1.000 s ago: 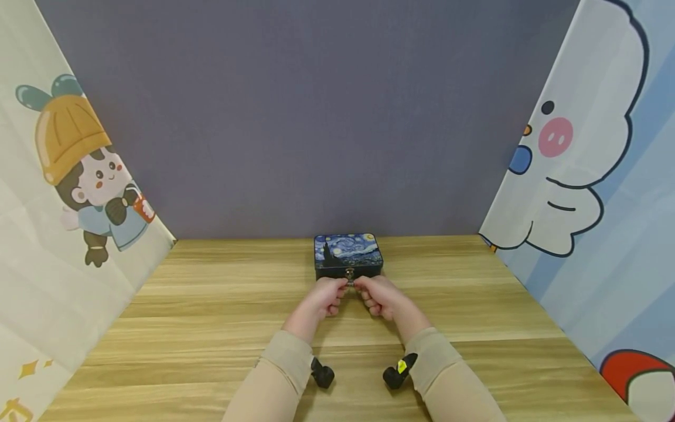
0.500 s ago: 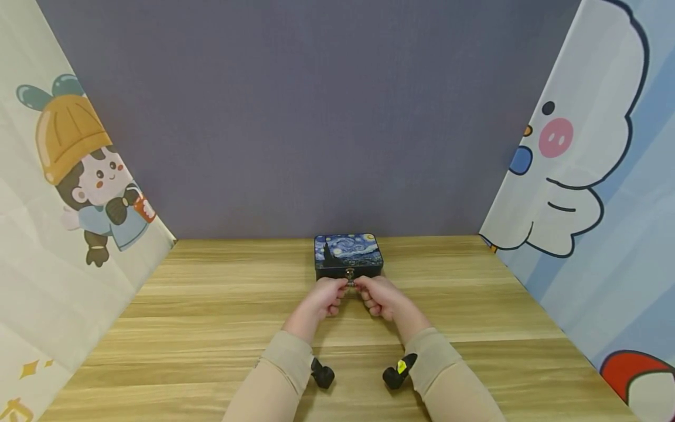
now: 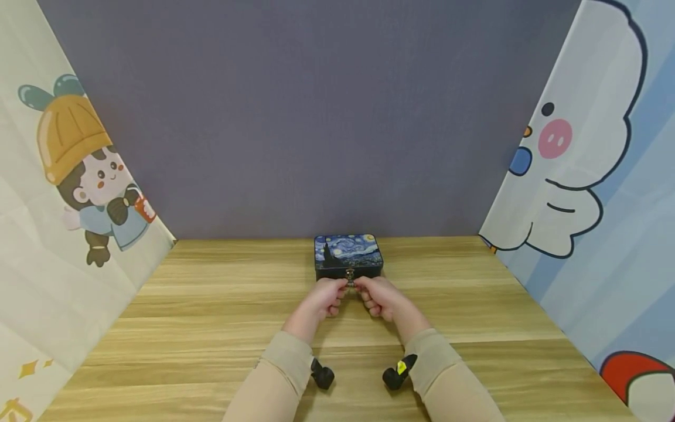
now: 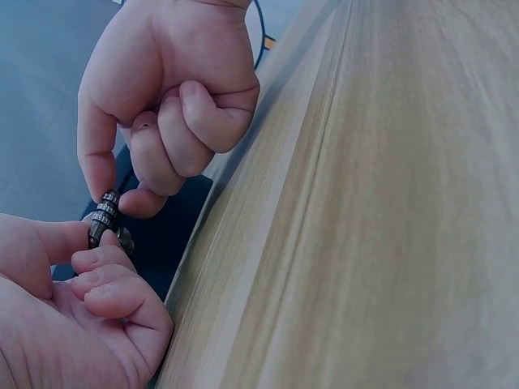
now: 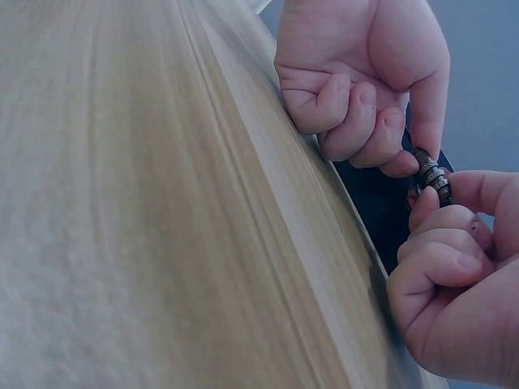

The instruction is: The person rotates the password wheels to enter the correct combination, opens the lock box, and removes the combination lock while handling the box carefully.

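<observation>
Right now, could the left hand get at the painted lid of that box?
Probably yes: nothing visible stands between the left hand and the painted lid. It is pinching the small numbered lock, though, so it would likely need to let go first.

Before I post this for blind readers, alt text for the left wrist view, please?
A bare left hand and right hand pinch opposite ends of a cylindrical, dark, metallic, ringed lock by a partly hidden dark box on a tan wood-grain tabletop.
</observation>
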`<move>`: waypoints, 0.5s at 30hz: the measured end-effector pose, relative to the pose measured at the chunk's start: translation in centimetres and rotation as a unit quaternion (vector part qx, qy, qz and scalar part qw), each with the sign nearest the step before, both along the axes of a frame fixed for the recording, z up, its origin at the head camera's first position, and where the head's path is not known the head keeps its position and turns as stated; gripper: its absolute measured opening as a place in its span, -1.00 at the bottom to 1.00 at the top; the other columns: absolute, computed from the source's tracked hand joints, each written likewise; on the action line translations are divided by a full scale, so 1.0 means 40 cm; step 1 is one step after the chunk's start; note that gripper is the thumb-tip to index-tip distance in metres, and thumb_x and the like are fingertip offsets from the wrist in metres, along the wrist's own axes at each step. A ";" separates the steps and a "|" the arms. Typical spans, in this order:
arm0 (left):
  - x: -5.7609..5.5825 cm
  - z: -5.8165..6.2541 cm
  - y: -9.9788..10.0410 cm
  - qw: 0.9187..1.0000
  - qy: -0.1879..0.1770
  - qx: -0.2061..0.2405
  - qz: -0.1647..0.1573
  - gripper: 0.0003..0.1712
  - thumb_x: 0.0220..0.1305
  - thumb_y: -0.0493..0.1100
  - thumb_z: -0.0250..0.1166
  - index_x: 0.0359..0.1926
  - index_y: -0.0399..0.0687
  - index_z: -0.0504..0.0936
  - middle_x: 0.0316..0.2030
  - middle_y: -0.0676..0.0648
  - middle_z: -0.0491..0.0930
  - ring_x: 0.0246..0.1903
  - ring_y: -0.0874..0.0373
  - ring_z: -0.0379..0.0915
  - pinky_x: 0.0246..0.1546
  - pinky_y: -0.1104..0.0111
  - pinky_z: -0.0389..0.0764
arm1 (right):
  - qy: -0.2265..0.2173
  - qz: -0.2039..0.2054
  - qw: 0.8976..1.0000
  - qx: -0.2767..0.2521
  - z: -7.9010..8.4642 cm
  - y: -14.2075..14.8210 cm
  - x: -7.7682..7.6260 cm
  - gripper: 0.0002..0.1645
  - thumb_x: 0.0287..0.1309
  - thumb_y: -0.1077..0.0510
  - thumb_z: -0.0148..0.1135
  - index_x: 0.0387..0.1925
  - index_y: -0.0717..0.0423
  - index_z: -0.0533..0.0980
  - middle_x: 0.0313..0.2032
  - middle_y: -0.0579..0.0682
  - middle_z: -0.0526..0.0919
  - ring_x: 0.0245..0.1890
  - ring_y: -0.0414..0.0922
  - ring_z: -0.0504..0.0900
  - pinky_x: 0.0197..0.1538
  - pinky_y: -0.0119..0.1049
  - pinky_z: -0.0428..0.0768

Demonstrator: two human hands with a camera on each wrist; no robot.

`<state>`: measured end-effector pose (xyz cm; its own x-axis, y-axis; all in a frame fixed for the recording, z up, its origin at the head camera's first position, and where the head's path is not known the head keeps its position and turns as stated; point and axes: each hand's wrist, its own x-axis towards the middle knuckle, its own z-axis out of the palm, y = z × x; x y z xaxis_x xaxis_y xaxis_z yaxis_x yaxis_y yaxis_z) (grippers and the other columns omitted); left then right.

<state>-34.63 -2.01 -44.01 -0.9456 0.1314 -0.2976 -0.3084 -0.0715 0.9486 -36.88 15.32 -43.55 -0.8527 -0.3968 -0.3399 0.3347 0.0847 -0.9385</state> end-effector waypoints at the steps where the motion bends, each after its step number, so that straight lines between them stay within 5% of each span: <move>1: 0.001 0.000 0.000 1.000 0.000 0.000 0.000 -0.70 0.55 -0.09 0.07 -0.36 -0.14 0.46 -0.64 0.08 0.20 -0.72 0.27 -0.07 -0.68 0.43 0.07 | -0.001 0.000 1.000 0.000 0.000 0.000 0.000 -0.72 0.35 0.04 0.12 -0.39 0.17 0.42 -0.73 -0.20 0.16 -0.78 -0.30 0.04 -0.72 -0.44 0.03; 15: 0.001 0.003 0.002 1.000 0.001 -0.012 0.011 -0.69 0.50 -0.07 0.13 -0.30 -0.23 0.54 -0.67 0.09 0.20 -0.74 0.26 -0.03 -0.72 0.42 0.10 | 0.001 0.001 1.000 0.003 0.003 0.004 0.003 -0.70 0.34 0.03 0.12 -0.36 0.19 0.44 -0.72 -0.18 0.16 -0.77 -0.30 0.04 -0.71 -0.44 0.04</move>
<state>-34.58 -1.95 -43.89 -0.9486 0.1042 -0.2989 -0.3056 -0.0552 0.9506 -36.74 15.46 -43.43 -0.8522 -0.3967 -0.3412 0.3331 0.0917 -0.9384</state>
